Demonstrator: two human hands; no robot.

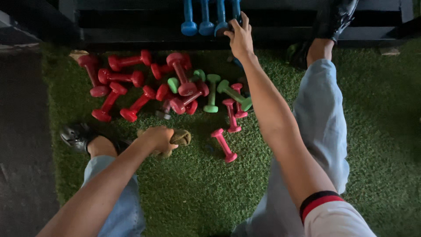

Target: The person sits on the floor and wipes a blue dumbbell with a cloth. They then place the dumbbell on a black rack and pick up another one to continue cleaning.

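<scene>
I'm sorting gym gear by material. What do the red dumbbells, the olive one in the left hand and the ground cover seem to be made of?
Red dumbbells: apparently a smooth vinyl or neoprene coating, with an even colour and soft sheen; the core is hidden.
Olive dumbbell, gripped by the left hand: it looks like a matte coating, though dim light leaves this open.
Ground cover: artificial turf of short green fibres.

The blue dumbbells (206,19) on the dark rack (131,33) look coated in smooth, slightly glossy vinyl, as do the red dumbbells (127,81), green dumbbells (212,92) and pink dumbbells (224,145). The olive dumbbell (179,138) in the left hand (158,138) looks duller, matt. The artificial turf (197,193) is rough, fibrous plastic. The jeans (322,118) are soft pale denim; the black shoe (75,136) shines like moulded rubber.
</scene>
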